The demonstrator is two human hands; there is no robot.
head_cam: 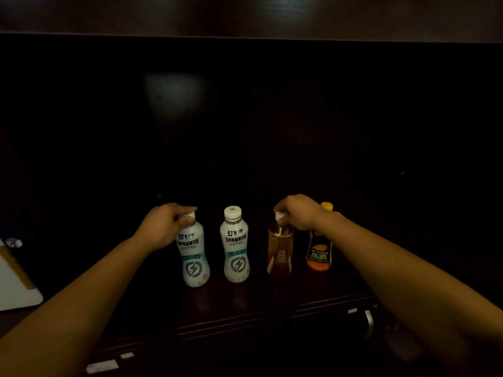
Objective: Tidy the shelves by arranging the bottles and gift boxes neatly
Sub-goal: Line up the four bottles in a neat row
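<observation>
four bottles stand upright in a row on the dark shelf. the left hand curls its fingers round the cap of the leftmost white electrolyte bottle; the right hand pinches the amber tea bottle by its cap. each bottle sits directly under its hand, long axis vertical. the second white bottle stands free between them, the hi-tiger bottle at far right.

The left forearm fills the near left corner and the right forearm the near right. Both are bare from the frame edge to the wrist. The left grip and right grip are bare hands, dim in the low light.
</observation>
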